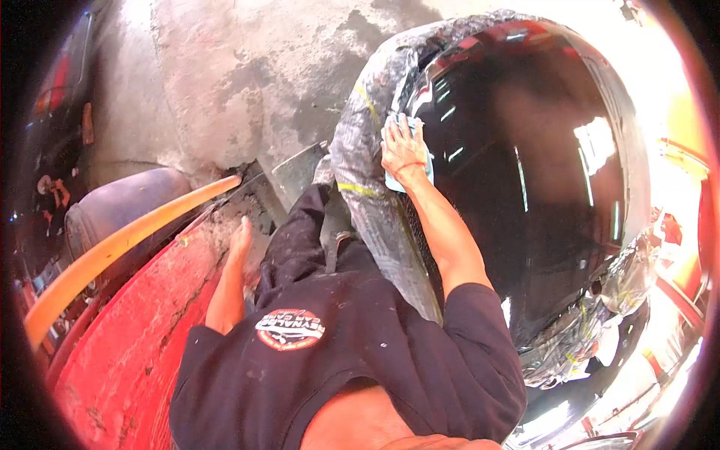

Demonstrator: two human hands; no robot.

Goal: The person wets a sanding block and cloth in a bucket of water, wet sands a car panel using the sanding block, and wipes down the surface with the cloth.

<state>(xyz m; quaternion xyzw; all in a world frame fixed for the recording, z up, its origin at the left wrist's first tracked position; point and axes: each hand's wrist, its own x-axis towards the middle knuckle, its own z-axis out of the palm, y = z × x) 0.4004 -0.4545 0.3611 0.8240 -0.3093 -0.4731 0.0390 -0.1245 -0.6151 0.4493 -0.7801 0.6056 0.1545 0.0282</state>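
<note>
My right hand (403, 150) lies on a folded light blue cloth (393, 182), pressing it to the near edge of a glossy black car panel (517, 187). Its fingers point away from me over the cloth. Crinkled plastic masking film (358, 154) with strips of yellow tape wraps the area beside that edge, just left of the cloth. My left hand (241, 236) hangs low at my side, its fingers stretched out and nothing visible in it. Bright streaks of light reflect on the black surface.
To my left are a red panel (139, 330) with cracked, worn paint, a curved orange bar (139, 251) and a purple-grey drum (131, 202). Stained concrete floor (217, 82) stretches ahead. More plastic film (626, 281) covers the car's right side.
</note>
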